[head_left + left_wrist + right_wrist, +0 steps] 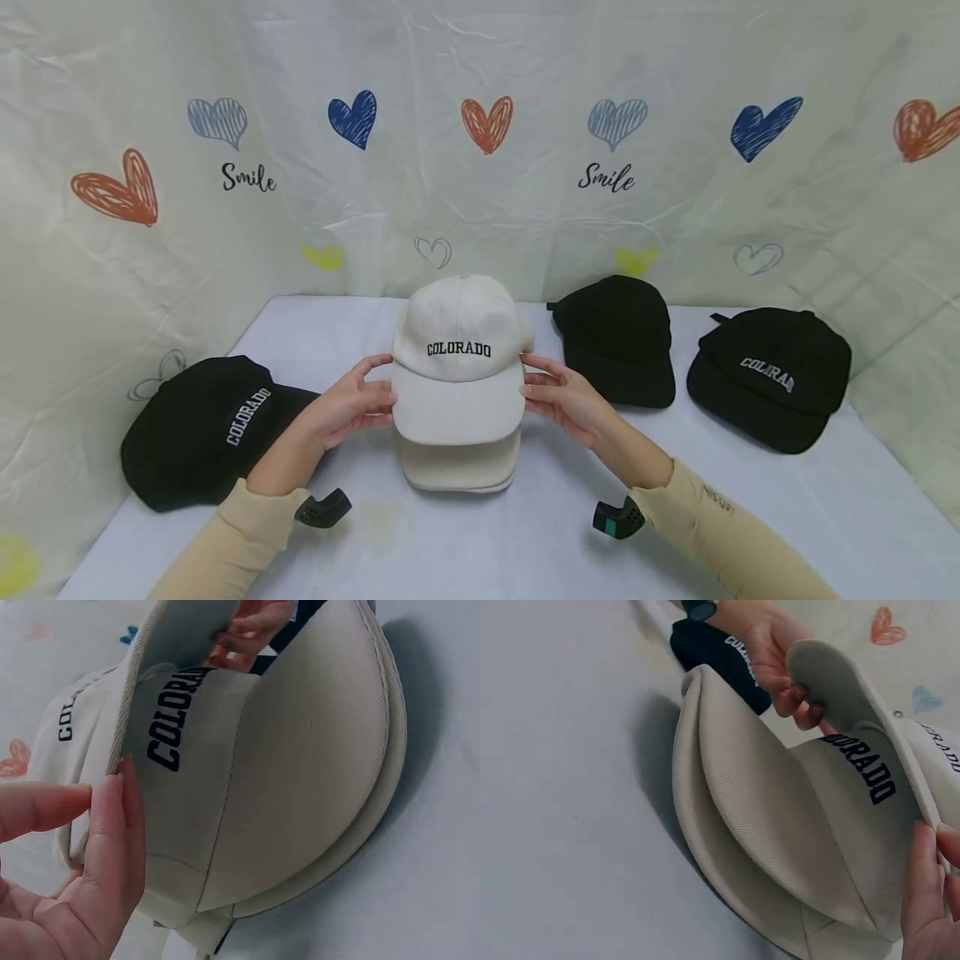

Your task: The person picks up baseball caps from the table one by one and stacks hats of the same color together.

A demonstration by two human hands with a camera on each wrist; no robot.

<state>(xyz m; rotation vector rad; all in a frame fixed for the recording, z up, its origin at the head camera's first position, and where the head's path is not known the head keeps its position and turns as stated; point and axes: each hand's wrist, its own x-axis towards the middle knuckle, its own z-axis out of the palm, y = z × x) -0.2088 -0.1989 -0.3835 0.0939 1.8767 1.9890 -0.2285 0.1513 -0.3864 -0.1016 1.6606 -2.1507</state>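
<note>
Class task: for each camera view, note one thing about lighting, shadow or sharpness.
Head view: even light, the cream COLORADO cap sharp. Left wrist view: left hand close and soft-edged. Right wrist view: a soft shadow on the white tablecloth beside the stacked brims.

The white cap (459,350) is matt ribbed twill cloth; the backdrop (480,208) is creased, faintly glossy sheeting.

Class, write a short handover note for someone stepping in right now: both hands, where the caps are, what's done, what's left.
Left hand and right hand each pinch a brim edge of the top white cap.
It sits over the white stack at table centre, apparently two caps; brim not yet seated.
Done: white caps gathered together.
Left: likely settle this cap. Left black cap, plain black cap and right black cap lie apart, unstacked.
</note>
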